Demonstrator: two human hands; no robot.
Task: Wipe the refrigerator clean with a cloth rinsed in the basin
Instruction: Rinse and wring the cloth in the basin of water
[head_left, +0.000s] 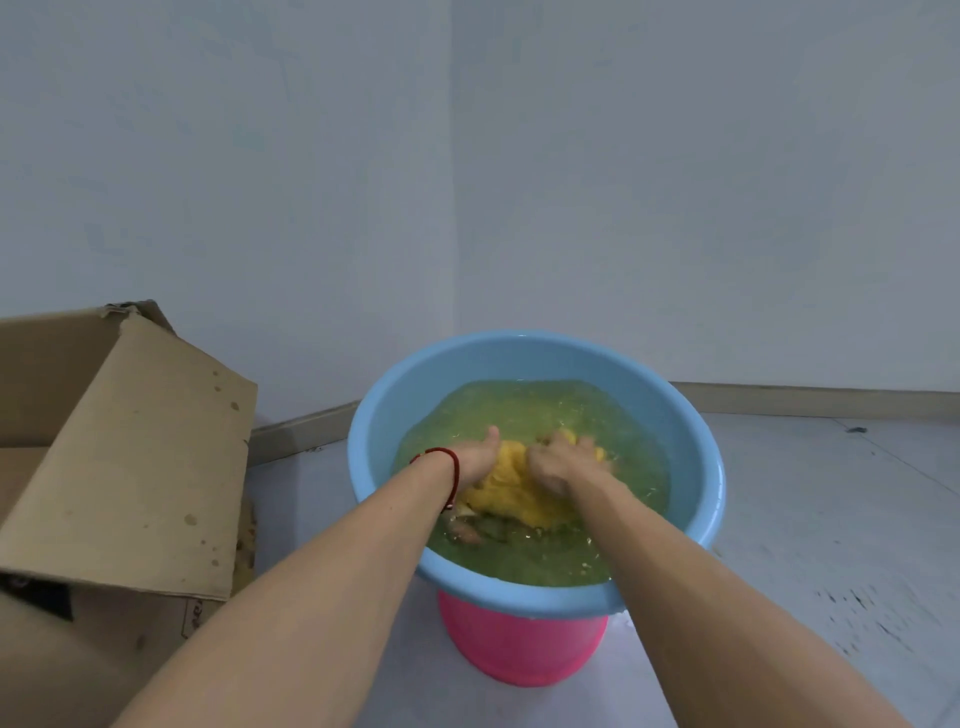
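Cloth (511, 486): yellow, bunched, half sunk in the basin's water, lying a little toward my near side of the middle.

Basin (384, 410): light blue plastic, round, filled with greenish, rippled water (519, 405). It sits on top of a pink bucket (519, 644), which stands on the floor.

Left hand (475, 457): I see its fingers curled into the left part of the cloth, thumb pointing away from me; its grip holds the cloth. A red string bracelet (451, 460) circles that wrist.

Right hand (563, 460): somewhat blurred, fingers bent over the right part of the cloth; its grip holds the cloth too. Both hands touch the water at its surface, just beside each other, with the cloth bulging between them.

Cardboard box (130, 457): brown, open, with a spotted flap leaning toward the basin; it stands at the left, near the bucket but apart from it.

Floor (810, 519): pale grey, with dark scuff marks at the right.

Walls (675, 182): pale grey, meeting in a corner behind the basin, with a beige skirting board (810, 402) along the bottom.
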